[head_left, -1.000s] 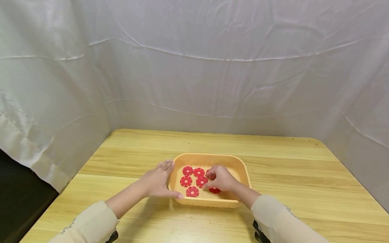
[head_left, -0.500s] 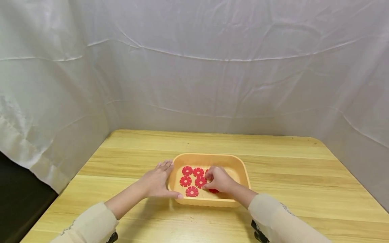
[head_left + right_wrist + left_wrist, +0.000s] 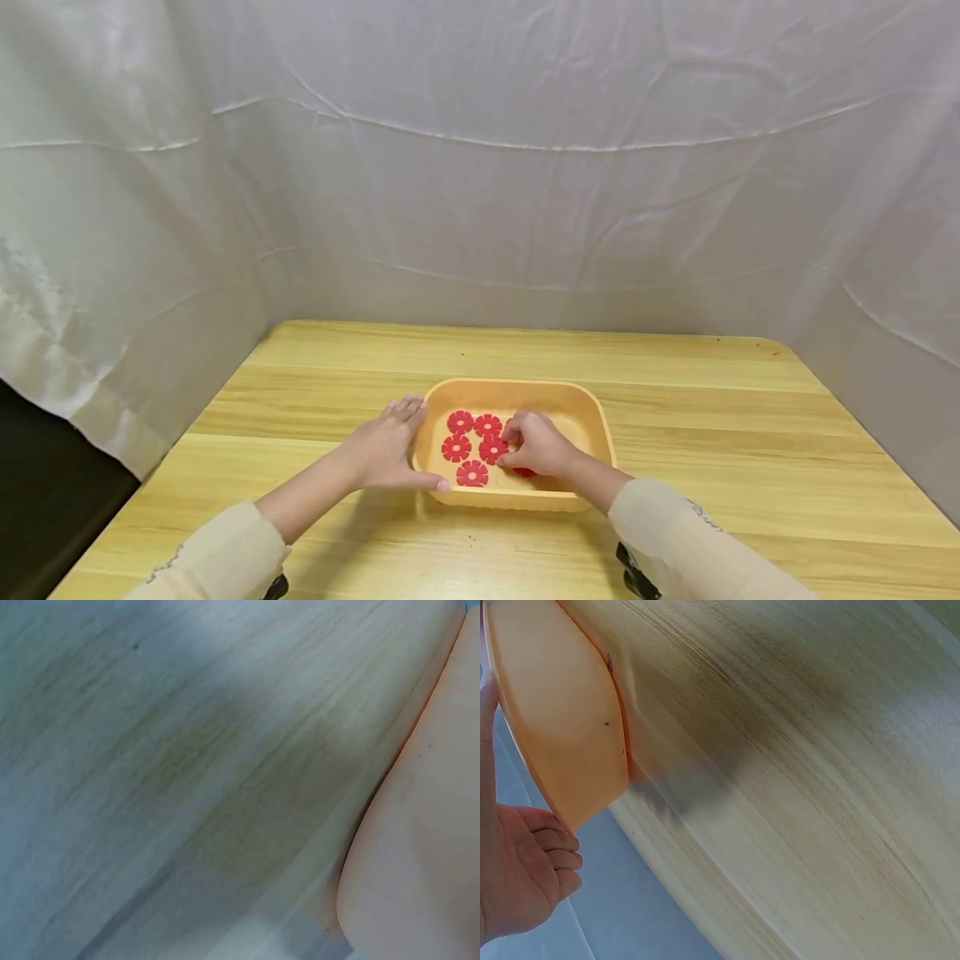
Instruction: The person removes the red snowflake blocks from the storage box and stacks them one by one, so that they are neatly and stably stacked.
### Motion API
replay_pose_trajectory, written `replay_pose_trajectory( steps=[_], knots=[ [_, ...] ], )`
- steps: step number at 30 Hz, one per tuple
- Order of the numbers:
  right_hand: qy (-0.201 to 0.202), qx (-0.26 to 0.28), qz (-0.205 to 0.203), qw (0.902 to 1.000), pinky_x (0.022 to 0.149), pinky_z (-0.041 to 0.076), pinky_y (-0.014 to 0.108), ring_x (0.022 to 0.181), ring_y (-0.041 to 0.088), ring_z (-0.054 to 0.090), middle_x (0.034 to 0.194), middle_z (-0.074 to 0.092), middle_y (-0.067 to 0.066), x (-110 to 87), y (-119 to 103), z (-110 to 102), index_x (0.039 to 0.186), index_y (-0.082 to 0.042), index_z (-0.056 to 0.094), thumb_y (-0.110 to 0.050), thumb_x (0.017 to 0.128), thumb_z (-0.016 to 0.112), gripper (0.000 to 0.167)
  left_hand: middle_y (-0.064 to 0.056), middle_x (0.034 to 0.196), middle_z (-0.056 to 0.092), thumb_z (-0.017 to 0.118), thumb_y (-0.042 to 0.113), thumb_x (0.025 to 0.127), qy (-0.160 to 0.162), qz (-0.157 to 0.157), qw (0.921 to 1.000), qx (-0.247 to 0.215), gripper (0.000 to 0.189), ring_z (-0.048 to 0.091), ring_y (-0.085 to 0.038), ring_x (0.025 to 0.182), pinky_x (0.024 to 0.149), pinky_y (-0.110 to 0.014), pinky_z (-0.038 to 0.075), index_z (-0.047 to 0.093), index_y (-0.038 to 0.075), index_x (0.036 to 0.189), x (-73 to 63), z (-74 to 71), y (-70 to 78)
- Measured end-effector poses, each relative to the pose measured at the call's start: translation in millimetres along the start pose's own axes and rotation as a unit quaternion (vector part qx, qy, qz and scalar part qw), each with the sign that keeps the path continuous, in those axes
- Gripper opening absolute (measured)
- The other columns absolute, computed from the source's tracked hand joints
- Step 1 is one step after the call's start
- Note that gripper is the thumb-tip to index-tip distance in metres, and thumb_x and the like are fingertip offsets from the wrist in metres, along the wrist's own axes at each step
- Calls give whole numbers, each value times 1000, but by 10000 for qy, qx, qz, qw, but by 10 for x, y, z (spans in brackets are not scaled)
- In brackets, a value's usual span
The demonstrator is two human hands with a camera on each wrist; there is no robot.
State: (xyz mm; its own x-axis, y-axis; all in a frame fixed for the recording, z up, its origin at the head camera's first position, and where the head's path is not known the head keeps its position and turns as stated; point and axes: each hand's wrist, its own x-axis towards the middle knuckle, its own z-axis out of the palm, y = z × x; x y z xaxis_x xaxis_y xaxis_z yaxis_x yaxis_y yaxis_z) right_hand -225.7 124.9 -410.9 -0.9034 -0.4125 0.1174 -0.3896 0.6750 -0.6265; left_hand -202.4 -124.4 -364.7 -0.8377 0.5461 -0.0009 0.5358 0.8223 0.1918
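Note:
An orange plastic tub (image 3: pixel 592 417) holds several red, flower-shaped notched discs (image 3: pixel 472 473), lying flat on its floor. My left hand (image 3: pixel 386 446) grips the tub's left end, thumb along the near rim and fingers at the far left; the left wrist view shows curled fingertips (image 3: pixel 568 862) at the rim. My right hand (image 3: pixel 540 446) reaches inside over the near rim, with thumb and curled index finger pinched at the edge of a red disc (image 3: pixel 492 450). That hand partly covers other discs behind and under it. The right wrist view shows only the tub's outer wall (image 3: pixel 420 847) and the tabletop.
The tub stands on a wooden table (image 3: pixel 337 358) with rounded far corners. Pale cloth curtains (image 3: pixel 480 208) hang close behind it and on both sides. A dark area (image 3: pixel 52 492) lies past the table's left edge.
The tub and discs appear very slightly farther left in the head view. My right thumb and index finger have closed in a little at the disc; the left hand keeps its hold.

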Motion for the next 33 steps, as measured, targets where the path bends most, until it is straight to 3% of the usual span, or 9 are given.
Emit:
replay_pose_trajectory(
  steps=[11,15,25,33],
  knots=[
    [-40,52,-137,9999,56,41,17,65,11,44,69,52,3,3,-2,-8,75,2,64,-8,68,80,20,-26,145,32,60,73,67,52,77,9999,76,111,30,-40,137,113,-48,28,36,-9,137,-1,2,-5],
    [4,173,11,9998,57,42,17,67,12,45,71,52,3,9,-11,-7,79,3,64,-7,70,79,20,-27,145,33,60,73,67,107,107,9998,135,111,31,-40,136,112,-47,29,36,-9,137,0,6,-11],
    [318,355,248,9986,61,46,16,74,15,50,82,58,5,0,-90,-83,89,2,67,-6,72,77,21,-28,144,35,61,72,66,210,134,9996,114,112,32,-41,135,112,-47,29,35,-10,137,-12,24,-25],
    [606,464,161,9970,65,47,16,82,22,55,87,60,9,-41,-119,-186,98,3,66,-6,73,76,27,-28,145,32,60,73,67,137,83,9998,81,113,30,-40,136,112,-47,29,33,-10,138,-32,18,-29]
  ],
)
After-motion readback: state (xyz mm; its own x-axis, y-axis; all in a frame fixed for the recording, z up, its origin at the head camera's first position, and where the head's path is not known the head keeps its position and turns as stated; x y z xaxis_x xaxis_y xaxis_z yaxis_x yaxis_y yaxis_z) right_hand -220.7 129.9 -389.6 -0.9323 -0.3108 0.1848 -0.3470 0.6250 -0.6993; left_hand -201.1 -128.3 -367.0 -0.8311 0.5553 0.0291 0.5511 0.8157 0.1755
